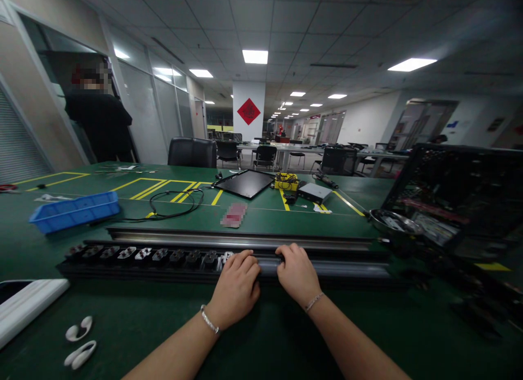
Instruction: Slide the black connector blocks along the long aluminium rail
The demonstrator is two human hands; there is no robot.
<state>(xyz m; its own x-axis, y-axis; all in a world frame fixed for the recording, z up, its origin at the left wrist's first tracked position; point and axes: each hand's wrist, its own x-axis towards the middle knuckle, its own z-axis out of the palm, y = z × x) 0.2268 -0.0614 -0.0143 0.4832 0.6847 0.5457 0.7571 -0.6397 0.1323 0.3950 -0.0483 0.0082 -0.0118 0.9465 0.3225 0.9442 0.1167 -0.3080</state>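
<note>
A long black rail (339,268), like a power track, lies across the green table in front of me. Small socket modules (177,256), mostly dark with a few whitish ones, sit in a row along its left half. My left hand (237,279) is closed over the rail at the right end of that row, its fingers against a light module (227,256). My right hand (298,272) is a short way to the right, fingers curled at the rail's channel. Something small and dark shows at its fingertips, mostly hidden. A second dark rail (237,240) lies just behind.
A blue bin (75,210) stands at the left, beside a looped black cable (175,206). Further back are a black panel (245,183), a yellow box (286,181) and a grey box (314,192). A metal bowl (394,222) and an open-backed screen (453,195) crowd the right.
</note>
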